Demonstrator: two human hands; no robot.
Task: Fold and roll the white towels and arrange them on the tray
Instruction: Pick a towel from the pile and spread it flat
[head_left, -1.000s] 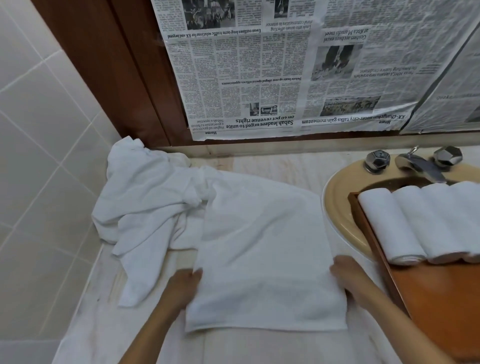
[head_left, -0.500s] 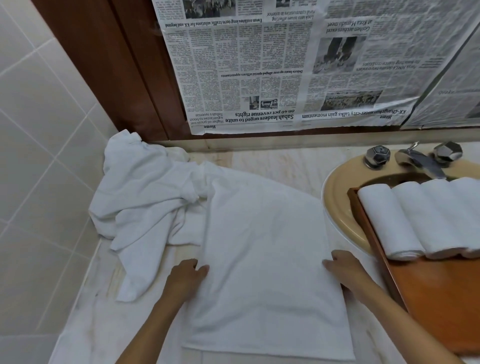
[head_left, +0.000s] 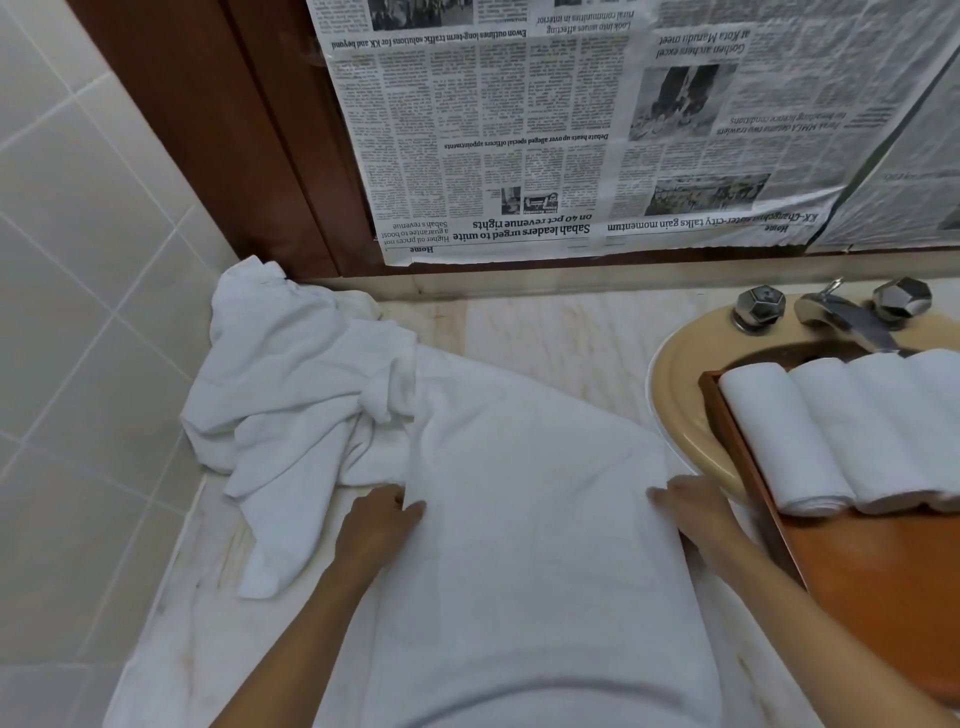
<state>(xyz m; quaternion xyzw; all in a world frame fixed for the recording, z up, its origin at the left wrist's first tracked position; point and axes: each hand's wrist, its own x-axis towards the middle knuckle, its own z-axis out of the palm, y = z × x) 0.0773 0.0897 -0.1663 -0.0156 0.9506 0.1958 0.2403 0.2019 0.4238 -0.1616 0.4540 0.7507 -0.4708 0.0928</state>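
**A:** Head view, nearest first: what are the hands doing?

**B:** The flat towel (head_left: 535, 519) is lying lengthwise on the counter (head_left: 561, 332). The left hand (head_left: 376, 525) is pinching its left edge with curled fingers. The right hand (head_left: 685, 504) is touching the right edge, but it is blurred and I cannot tell its grip.

**A:** Containers?

**B:** The wooden tray (head_left: 883, 587) is resting across the sink (head_left: 685, 405), carrying rolled towels (head_left: 779, 436) side by side at its far end. Crumpled towels (head_left: 296, 395) are lying far left.

**A:** Changes?

**B:** Both hands are sitting farther up the towel's edges than a second ago. Its near end is now running out of frame.
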